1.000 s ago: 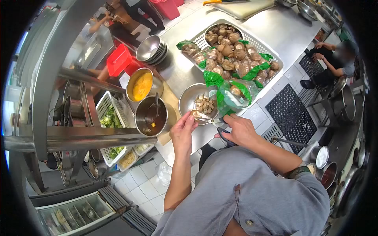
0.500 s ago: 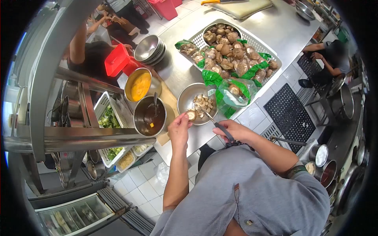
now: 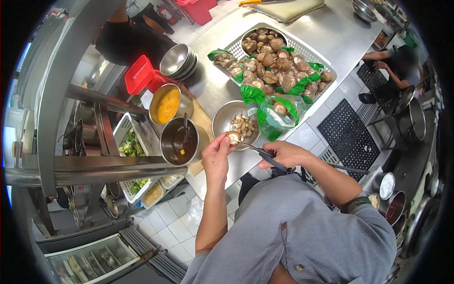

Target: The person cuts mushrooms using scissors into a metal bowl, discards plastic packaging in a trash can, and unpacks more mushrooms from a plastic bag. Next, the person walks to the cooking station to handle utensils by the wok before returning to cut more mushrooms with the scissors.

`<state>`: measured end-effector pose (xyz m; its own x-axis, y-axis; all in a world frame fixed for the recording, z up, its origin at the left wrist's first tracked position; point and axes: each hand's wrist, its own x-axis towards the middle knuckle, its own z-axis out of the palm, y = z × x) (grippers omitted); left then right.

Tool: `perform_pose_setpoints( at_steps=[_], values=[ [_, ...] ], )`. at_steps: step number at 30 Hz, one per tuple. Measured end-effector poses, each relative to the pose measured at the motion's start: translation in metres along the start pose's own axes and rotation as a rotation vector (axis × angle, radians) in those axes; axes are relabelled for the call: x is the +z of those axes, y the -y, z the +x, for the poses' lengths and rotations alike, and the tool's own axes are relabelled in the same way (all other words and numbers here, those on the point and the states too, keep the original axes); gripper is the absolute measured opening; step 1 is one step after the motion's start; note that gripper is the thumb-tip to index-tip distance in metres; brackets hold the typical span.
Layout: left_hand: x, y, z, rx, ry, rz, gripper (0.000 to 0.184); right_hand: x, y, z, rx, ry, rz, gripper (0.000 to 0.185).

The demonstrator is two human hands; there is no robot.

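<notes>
Between the fingertips of my left hand (image 3: 216, 154) is a shiitake mushroom (image 3: 234, 138), its pale underside showing, at the near rim of a steel bowl (image 3: 223, 116). Cut mushroom pieces (image 3: 243, 125) lie in that bowl. My right hand (image 3: 285, 155) is closed round the dark handles of kitchen scissors (image 3: 265, 155). The blades reach left to the mushroom's edge; whether they touch it I cannot make out. Right of the bowl, a clear and green plastic bag (image 3: 279, 116) holds a whole mushroom.
A white basket (image 3: 332, 75) of bagged and loose mushrooms stands behind. On the left are a pot of yellow liquid (image 3: 169, 105), a pot of dark sauce (image 3: 177, 135), stacked bowls (image 3: 177, 60) and a metal rail (image 3: 109, 168). A person (image 3: 402, 66) sits at far right.
The scissors have swung from over the bowl toward the mushroom, lying flatter now. The mushroom is tilted differently in my left hand. At upper left, another person has shifted position.
</notes>
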<state>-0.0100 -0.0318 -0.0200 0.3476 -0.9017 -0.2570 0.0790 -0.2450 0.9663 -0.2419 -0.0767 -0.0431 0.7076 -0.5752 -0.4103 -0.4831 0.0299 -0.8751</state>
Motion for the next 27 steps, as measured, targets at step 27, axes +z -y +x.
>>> perform_pose_setpoints(
  at_steps=[27],
  values=[
    [0.163, -0.003, 0.082, 0.821, 0.462, 1.176, 0.016, -0.014, -0.062, -0.107, -0.088, -0.091, 0.625, 0.031]
  ],
)
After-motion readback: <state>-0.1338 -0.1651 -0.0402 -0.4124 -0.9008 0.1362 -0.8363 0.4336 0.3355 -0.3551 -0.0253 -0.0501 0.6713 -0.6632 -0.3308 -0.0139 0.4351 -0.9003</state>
